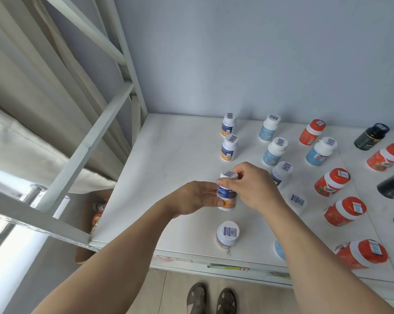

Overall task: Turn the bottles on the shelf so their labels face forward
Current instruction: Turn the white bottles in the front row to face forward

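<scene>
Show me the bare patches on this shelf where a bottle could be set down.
The widest bare patch is the white shelf board, between its left edge and the column of white bottles with blue-and-orange labels. A narrower strip runs between that column and the pale-blue bottles. It is crowded to the right, among the orange-red bottles and the black bottles.

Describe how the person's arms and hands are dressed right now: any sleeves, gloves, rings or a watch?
Both forearms are bare as far as the frame shows, with no sleeve in view. The left hand and right hand are ungloved. No ring, watch or wristband shows on either. Dark open sandals are on the feet below.
</scene>
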